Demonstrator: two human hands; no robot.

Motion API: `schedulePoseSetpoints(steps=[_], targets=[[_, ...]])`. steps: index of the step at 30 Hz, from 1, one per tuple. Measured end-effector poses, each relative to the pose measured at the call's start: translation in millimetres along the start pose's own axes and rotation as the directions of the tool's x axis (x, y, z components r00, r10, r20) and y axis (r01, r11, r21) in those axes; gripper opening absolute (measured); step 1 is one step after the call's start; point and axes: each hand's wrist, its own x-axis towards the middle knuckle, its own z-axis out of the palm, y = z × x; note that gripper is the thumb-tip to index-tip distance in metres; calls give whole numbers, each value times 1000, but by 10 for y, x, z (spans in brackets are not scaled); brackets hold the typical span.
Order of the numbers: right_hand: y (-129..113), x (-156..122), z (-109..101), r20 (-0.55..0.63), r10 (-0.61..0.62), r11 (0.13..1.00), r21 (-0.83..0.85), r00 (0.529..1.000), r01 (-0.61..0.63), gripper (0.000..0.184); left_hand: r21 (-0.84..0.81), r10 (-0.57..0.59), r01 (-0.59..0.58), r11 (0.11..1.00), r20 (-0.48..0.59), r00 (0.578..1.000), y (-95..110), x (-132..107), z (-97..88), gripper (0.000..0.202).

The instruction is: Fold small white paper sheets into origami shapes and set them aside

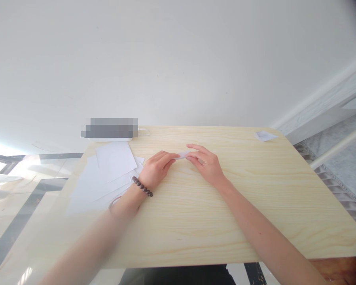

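Where the pale wooden surface (192, 221) runs off to the left, white sheets (115, 160) lie overlapped, a blurred-out object with a white base (111, 139) just behind them. Next, left hand (157, 168), dark beaded bracelet (141, 187) at its wrist, pinching one end of a small white paper strip (182, 154). Strip sits between both hands, mid-surface. Right hand (207, 163) grips the other end, one finger raised. Far right, near the back corner: folded white paper (266, 136).
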Motion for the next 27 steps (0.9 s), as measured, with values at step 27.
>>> schedulePoseSetpoints(steps=[27], targets=[[-32, -3, -8, -116, 278, 951, 175, 953, -256, 29, 98, -75, 74, 992, 5, 997, 40, 26, -22, 31]])
